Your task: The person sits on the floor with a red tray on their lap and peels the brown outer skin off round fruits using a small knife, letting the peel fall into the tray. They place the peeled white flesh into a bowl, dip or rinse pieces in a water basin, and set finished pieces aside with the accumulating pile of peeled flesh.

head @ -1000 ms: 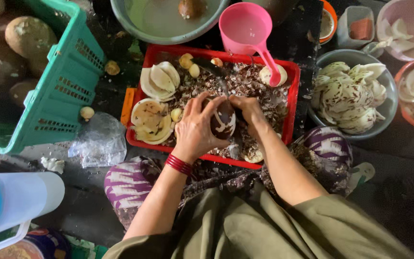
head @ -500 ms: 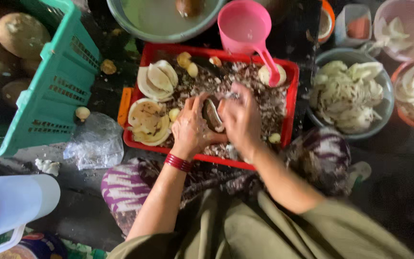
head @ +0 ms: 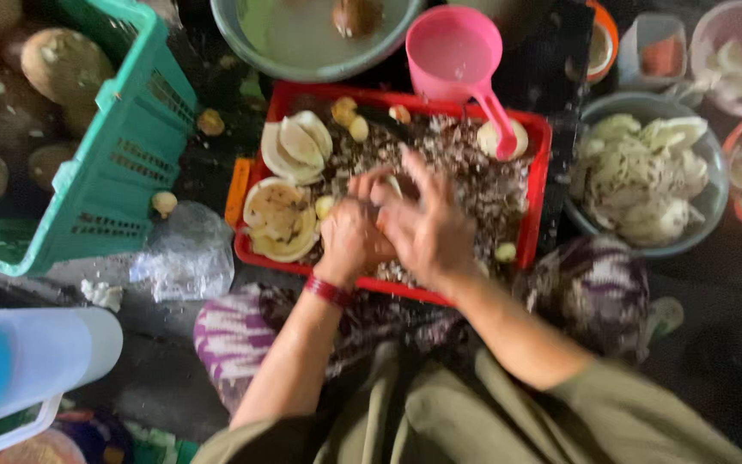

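Observation:
Over the red tray (head: 539, 176) full of brown shavings, my two hands meet, blurred by motion. My left hand (head: 347, 239), with a red band at the wrist, is curled around a small coconut piece that is almost fully hidden. My right hand (head: 429, 230) lies against it from the right, fingers spread and pointing away from me; what it holds is not visible. White coconut pieces (head: 295, 144) and a hollowed half (head: 276, 222) lie in the tray's left part.
A pink scoop (head: 461, 53) rests on the tray's far edge, with a water basin (head: 302, 39) behind it. A grey bowl (head: 708, 185) of peeled pieces stands right. A green basket (head: 122, 163) of whole coconuts, a plastic bag (head: 186, 256) and a white jug (head: 36, 357) are left.
The brown coconut piece seen between my hands earlier is now covered. My right hand has slid across it and spread its fingers; the view has shifted slightly.

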